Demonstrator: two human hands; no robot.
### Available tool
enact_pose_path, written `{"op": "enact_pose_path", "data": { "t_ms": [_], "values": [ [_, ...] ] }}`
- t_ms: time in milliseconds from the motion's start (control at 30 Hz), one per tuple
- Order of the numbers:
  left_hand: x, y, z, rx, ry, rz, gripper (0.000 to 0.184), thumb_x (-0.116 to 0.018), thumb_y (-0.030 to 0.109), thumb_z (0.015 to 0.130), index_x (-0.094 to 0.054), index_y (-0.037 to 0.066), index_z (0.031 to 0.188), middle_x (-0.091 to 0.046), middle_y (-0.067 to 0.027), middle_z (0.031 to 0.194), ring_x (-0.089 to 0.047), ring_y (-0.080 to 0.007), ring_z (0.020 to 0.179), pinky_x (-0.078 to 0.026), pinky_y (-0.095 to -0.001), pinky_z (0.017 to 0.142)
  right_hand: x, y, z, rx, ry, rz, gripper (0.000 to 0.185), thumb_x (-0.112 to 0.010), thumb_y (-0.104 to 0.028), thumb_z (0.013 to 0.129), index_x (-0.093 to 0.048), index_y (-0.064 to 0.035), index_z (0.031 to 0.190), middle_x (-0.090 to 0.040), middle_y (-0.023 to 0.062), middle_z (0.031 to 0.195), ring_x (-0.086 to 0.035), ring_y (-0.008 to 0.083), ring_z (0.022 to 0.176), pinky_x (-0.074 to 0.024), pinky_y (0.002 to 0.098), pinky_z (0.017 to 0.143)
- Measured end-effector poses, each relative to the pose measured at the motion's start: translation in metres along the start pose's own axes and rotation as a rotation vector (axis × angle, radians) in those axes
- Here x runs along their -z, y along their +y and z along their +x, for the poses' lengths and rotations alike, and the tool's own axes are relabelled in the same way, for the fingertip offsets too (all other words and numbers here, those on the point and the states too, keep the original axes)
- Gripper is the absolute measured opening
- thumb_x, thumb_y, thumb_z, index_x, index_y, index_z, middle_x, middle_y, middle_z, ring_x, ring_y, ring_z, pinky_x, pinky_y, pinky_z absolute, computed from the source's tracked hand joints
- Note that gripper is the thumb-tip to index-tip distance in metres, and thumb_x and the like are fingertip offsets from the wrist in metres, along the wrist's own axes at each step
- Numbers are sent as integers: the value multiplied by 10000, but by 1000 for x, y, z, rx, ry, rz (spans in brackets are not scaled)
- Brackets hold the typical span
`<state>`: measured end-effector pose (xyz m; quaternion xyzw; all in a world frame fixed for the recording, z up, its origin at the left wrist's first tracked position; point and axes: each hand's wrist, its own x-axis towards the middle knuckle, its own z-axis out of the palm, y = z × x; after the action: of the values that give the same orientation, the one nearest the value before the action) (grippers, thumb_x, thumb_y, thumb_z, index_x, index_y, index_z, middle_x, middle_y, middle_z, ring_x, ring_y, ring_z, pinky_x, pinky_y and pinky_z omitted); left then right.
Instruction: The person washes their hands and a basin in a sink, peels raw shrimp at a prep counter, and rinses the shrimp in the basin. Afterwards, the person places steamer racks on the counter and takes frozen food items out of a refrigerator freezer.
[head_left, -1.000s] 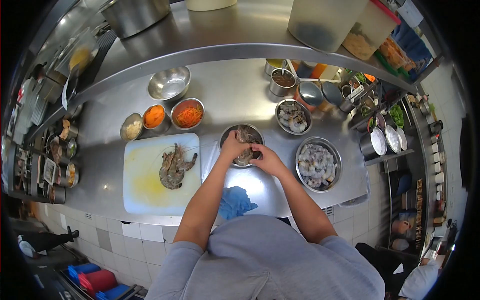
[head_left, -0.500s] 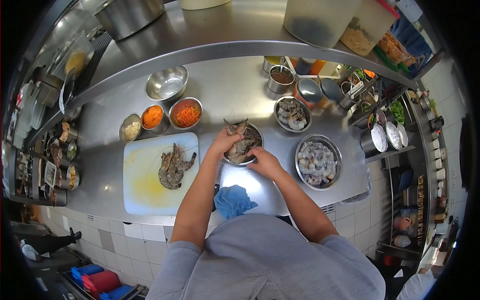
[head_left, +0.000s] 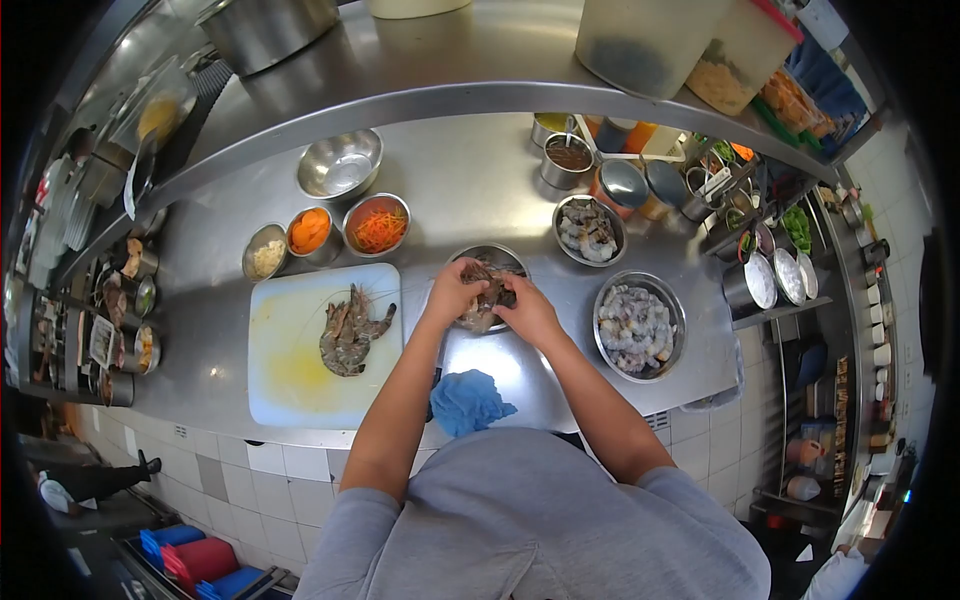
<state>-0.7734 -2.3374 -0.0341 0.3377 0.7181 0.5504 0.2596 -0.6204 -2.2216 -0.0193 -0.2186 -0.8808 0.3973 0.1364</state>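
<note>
At the centre, both hands are over a steel bowl of unpeeled shrimp. My left hand closes its fingers around shrimp at the bowl's left side. From the right, my right hand has its fingers curled onto the shrimp, close to the left fingertips. How many shrimp they grip is hidden by the fingers. Left of my arms, several whole shrimp lie on a white cutting board. Peeled shrimp fill a larger steel bowl to the right, with another bowl of shrimp behind it.
Behind the board stand bowls of shredded carrot, carrot slices and chopped garlic-like bits, plus a steel bowl. A crumpled blue cloth lies near the front edge. An overhead shelf spans the back; sauce pots stand below it.
My right hand has moved up from the bowl's near rim onto the shrimp. The shrimp that stuck up from my left hand is now lowered between both hands.
</note>
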Motion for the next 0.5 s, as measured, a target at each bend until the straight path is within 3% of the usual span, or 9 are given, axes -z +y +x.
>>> {"op": "enact_pose_path", "data": {
  "t_ms": [67, 100, 133, 267, 333, 400, 433, 500],
  "values": [
    [0, -6, -6, -53, 61, 3, 412, -762, 91, 778, -607, 32, 1156, -644, -56, 913, -592, -141, 803, -500, -301, 713, 5, -12, 0, -64, -63, -83, 664, -790, -231, 729, -514, -77, 1314, -602, 137, 1194, -579, 323, 1093, -473, 398, 921],
    [1, -2, -12, 77, 119, -70, 456, -757, 80, 780, -582, 39, 1199, -636, -56, 931, -585, -136, 809, -499, -295, 709, 7, -13, 0, -60, -66, -84, 664, -790, -231, 729, -514, -77, 1314, -602, 137, 1194, -579, 323, 1093, -473, 398, 921],
    [2, 4, -18, 207, 175, -144, 500, -753, 69, 782, -558, 46, 1242, -627, -55, 949, -579, -131, 815, -497, -288, 706, 10, -13, 0, 75, -132, -128, 684, -800, -246, 716, -514, -82, 1316, -595, 142, 1202, -564, 329, 1122, -451, 415, 953],
    [6, 4, -34, 170, 313, -173, 536, -734, 60, 810, -508, 66, 1296, -610, -62, 995, -579, -127, 828, -498, -274, 701, 11, -33, -20, 430, -201, -182, 718, -820, -282, 686, -520, -93, 1309, -587, 142, 1215, -523, 336, 1177, -369, 478, 1036],
    [7, 1, -41, 271, 297, -500, 501, -726, 56, 831, -507, 64, 1281, -603, -73, 1025, -589, -132, 832, -496, -255, 698, 2, -45, -33, 448, -150, -175, 711, -821, -285, 689, -522, -89, 1304, -590, 141, 1212, -508, 335, 1197, -351, 493, 1043],
    [1, 3, -48, 301, 280, -582, 461, -708, 105, 862, -505, 58, 1273, -609, -77, 1036, -596, -129, 808, -500, -253, 667, -5, -52, -42, 464, -85, -154, 685, -792, -235, 726, -500, -83, 1327, -608, 159, 1170, -487, 350, 1235, -327, 508, 1058],
    [-1, 6, -51, 330, 259, -662, 430, -690, 153, 893, -503, 51, 1266, -614, -81, 1046, -603, -126, 784, -503, -251, 636, -6, -54, -43, 466, -89, -151, 685, -792, -235, 726, -500, -83, 1327, -608, 159, 1170, -487, 350, 1235, -327, 508, 1058],
    [3, 28, -58, 400, 201, -697, 421, -662, 212, 917, -500, 42, 1266, -615, -86, 1058, -599, -118, 737, -501, -253, 596, -8, -56, -45, 316, -103, -87, 589, -716, -131, 819, -470, -71, 1351, -636, 145, 1076, -594, 308, 1103, -434, 450, 977]
  ]
}}
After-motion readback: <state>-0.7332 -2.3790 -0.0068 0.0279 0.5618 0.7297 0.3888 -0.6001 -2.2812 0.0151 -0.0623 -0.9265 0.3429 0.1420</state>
